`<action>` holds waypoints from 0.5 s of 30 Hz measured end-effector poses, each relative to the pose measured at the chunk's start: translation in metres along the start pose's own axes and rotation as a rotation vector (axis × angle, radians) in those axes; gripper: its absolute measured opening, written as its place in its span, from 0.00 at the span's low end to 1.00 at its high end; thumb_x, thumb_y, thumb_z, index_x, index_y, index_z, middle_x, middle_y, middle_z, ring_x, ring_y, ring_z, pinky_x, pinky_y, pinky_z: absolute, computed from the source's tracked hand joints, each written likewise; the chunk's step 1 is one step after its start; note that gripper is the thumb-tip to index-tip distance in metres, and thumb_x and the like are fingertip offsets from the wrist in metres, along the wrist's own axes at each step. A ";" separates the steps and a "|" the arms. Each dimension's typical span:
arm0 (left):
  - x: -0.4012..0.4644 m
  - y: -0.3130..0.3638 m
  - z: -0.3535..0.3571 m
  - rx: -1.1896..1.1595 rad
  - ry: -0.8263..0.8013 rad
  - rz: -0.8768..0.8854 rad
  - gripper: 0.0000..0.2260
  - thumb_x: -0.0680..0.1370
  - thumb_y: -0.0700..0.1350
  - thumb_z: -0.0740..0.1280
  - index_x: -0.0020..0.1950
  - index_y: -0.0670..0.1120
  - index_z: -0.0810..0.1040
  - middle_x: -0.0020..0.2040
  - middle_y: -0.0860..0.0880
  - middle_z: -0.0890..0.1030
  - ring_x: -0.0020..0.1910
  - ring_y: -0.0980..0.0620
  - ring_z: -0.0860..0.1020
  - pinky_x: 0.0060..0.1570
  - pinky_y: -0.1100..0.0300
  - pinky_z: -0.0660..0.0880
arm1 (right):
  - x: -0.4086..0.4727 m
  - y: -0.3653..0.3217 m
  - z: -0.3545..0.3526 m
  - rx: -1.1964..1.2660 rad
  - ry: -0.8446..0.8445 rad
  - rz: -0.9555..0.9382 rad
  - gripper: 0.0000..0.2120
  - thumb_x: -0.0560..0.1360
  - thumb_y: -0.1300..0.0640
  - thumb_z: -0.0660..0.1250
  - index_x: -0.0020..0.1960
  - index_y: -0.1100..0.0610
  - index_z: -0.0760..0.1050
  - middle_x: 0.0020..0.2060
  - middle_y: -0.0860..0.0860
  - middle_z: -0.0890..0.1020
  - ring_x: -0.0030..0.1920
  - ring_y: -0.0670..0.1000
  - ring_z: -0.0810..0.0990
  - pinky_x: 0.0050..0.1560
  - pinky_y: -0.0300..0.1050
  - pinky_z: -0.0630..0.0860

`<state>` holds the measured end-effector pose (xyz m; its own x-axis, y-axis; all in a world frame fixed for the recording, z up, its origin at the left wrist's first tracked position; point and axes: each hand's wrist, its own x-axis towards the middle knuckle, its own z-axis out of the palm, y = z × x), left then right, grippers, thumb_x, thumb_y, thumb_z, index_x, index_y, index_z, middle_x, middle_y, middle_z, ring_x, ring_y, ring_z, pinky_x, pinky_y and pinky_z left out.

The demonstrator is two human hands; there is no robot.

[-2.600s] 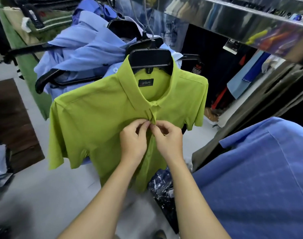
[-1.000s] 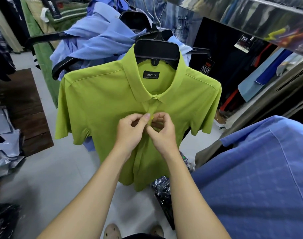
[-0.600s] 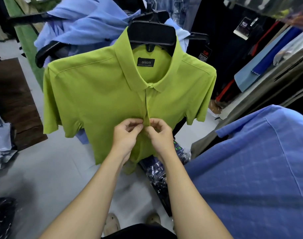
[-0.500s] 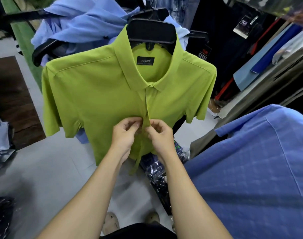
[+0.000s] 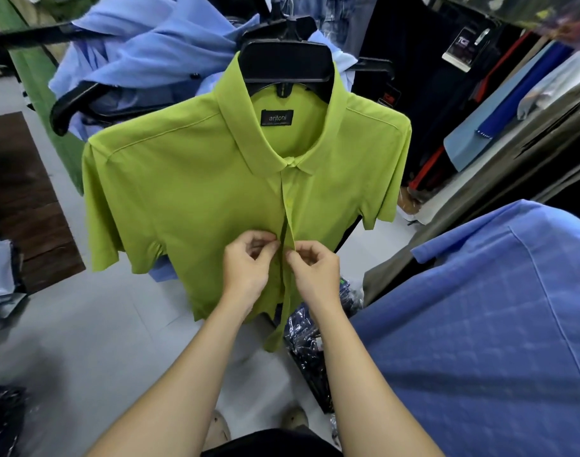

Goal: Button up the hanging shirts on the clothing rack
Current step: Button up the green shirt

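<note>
A lime-green short-sleeved shirt (image 5: 189, 192) hangs on a black hanger (image 5: 287, 62) straight in front of me. Its collar and upper placket are closed; below my hands the front edges hang apart. My left hand (image 5: 249, 265) pinches the left edge of the placket at mid-chest height. My right hand (image 5: 315, 270) pinches the right edge beside it, fingers curled on the fabric. A narrow gap shows between the two edges just above my fingertips.
Light-blue shirts (image 5: 156, 51) on black hangers hang behind at upper left. A blue checked shirt (image 5: 479, 324) fills the lower right. Plastic-wrapped dark garments (image 5: 311, 341) lie on the pale floor below the green shirt. Dark clothes and fabric hang at the right (image 5: 512, 110).
Both hands moved down the placket from just under the collar to mid-chest. The upper part now lies closed, and the hands have drawn slightly apart on the two edges.
</note>
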<state>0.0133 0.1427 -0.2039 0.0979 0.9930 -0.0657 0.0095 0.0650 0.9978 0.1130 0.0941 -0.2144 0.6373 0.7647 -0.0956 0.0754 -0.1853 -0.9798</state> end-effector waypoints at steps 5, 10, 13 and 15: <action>-0.003 -0.004 -0.002 0.046 -0.019 0.054 0.12 0.74 0.31 0.71 0.41 0.49 0.79 0.38 0.52 0.82 0.36 0.64 0.80 0.43 0.71 0.75 | -0.004 -0.005 0.007 -0.017 -0.013 -0.039 0.05 0.72 0.63 0.72 0.45 0.57 0.85 0.38 0.49 0.86 0.41 0.47 0.83 0.49 0.46 0.81; 0.001 -0.004 -0.008 0.100 -0.004 0.082 0.14 0.74 0.31 0.71 0.40 0.51 0.80 0.38 0.54 0.82 0.36 0.64 0.80 0.44 0.70 0.76 | -0.003 -0.004 0.009 0.046 -0.112 0.021 0.07 0.72 0.60 0.70 0.46 0.53 0.86 0.41 0.49 0.87 0.47 0.49 0.85 0.55 0.51 0.81; 0.003 -0.001 -0.013 0.118 -0.050 0.062 0.13 0.75 0.31 0.69 0.41 0.50 0.80 0.39 0.54 0.83 0.37 0.64 0.80 0.45 0.70 0.76 | 0.000 -0.002 0.005 0.145 -0.191 0.068 0.07 0.77 0.64 0.69 0.52 0.61 0.84 0.46 0.58 0.86 0.49 0.55 0.85 0.55 0.55 0.82; 0.001 0.001 -0.014 0.132 -0.075 0.049 0.13 0.76 0.32 0.68 0.42 0.51 0.81 0.40 0.54 0.83 0.38 0.63 0.81 0.45 0.69 0.76 | 0.000 -0.002 0.005 0.154 -0.176 0.047 0.05 0.76 0.64 0.71 0.50 0.59 0.85 0.45 0.58 0.86 0.48 0.55 0.85 0.55 0.56 0.82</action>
<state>-0.0008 0.1450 -0.2026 0.1750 0.9843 -0.0217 0.1335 -0.0019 0.9910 0.1092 0.0974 -0.2134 0.4930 0.8557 -0.1576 -0.0773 -0.1374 -0.9875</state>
